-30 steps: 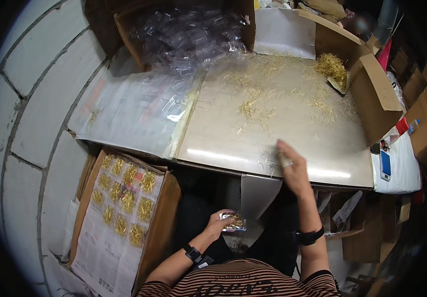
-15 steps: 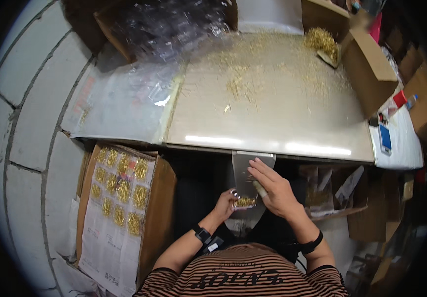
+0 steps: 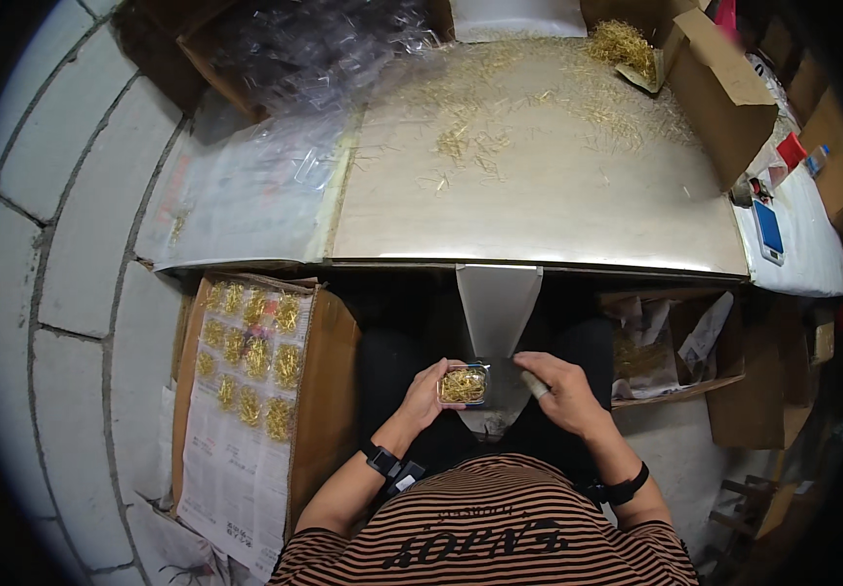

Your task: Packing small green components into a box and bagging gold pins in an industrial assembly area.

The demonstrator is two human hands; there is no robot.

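A small clear plastic box (image 3: 463,387) full of thin gold metal pieces rests in my left hand (image 3: 425,396), with my fingers closed around its left side. Just right of the box, my right hand (image 3: 565,393) hovers with fingers loosely bent and parted, nothing visible in them. A pale wrap covers one of its fingers. Between and beyond my hands, a metal chute (image 3: 498,305) slopes from the table edge toward my lap.
Gold pieces (image 3: 470,137) lie scattered over the table (image 3: 539,230), with a heap (image 3: 623,47) at the back right. Filled packs (image 3: 256,357) stand in rows on a paper-topped carton at left. Clear empties (image 3: 334,49), a blue scale (image 3: 767,232) and an open carton (image 3: 680,389) surround me.
My right hand has drawn back from the chute toward me, and its fingers have bent. The box in my left hand has tipped toward my view and sits slightly left. My view has shifted.
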